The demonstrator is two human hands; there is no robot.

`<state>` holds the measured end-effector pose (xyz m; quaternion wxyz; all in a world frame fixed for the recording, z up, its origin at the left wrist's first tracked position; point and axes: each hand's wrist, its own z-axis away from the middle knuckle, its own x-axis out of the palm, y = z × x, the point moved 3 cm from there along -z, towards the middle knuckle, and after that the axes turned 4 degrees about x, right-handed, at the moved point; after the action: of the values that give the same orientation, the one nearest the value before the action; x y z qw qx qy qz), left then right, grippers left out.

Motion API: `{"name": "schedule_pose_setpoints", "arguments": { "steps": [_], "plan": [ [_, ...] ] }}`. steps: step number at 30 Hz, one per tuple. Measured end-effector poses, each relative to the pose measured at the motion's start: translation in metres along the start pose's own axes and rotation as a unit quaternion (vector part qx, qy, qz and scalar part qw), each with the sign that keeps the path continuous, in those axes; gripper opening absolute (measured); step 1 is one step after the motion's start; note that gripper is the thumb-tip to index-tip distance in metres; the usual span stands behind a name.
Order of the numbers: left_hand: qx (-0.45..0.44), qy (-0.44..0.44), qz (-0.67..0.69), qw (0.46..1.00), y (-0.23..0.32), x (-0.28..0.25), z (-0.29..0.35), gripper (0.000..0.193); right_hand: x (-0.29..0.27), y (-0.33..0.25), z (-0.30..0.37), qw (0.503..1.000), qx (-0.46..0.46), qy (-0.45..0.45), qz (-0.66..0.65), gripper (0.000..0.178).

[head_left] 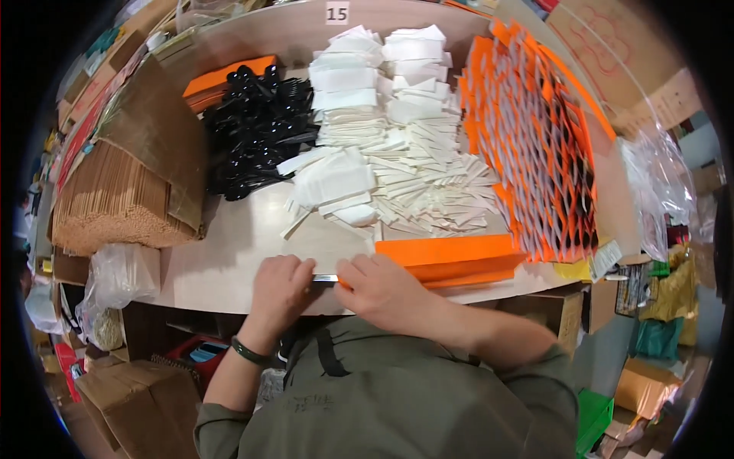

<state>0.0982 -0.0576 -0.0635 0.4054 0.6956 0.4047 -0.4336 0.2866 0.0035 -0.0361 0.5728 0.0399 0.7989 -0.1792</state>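
Observation:
At the table's near edge, my left hand (281,292) and my right hand (386,292) are closed close together. A short, narrow whitish-silver strip (325,278) runs between them, one end pinched in each hand. My fingers hide its ends, and its exact kind cannot be made out. Just right of my right hand lies an orange folded paper piece (451,251), partly behind the hand. Beyond my hands spreads a big pile of flat white paper-like pieces (336,183), stacked at the back and loose in front.
Black plastic spoon-like pieces (256,134) are heaped left of the white pile, before an orange stack (229,83). A cardboard box (157,126) packed with brown sheets (122,199) stands at the left. Overlapping orange-and-grey folded pieces (527,145) fill the table's right side.

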Motion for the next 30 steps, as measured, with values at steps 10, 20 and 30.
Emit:
{"name": "schedule_pose_setpoints", "arguments": {
  "steps": [10, 20, 30],
  "plan": [
    [-0.310, -0.066, 0.402, 0.859, -0.007, 0.017, -0.003, 0.046, -0.206, 0.201, 0.034, 0.946, 0.226, 0.187, 0.141, 0.016],
    [-0.136, -0.173, 0.489, 0.844, 0.050, 0.031, -0.013, 0.061, 0.036, 0.065, 0.057, 0.975, 0.190, -0.069, -0.090, 0.041],
    [-0.206, -0.099, 0.161, 0.960, 0.002, 0.017, 0.037, 0.067, 0.052, 0.057, 0.030, 0.910, 0.393, -0.103, -0.085, 0.025]
  ]
}}
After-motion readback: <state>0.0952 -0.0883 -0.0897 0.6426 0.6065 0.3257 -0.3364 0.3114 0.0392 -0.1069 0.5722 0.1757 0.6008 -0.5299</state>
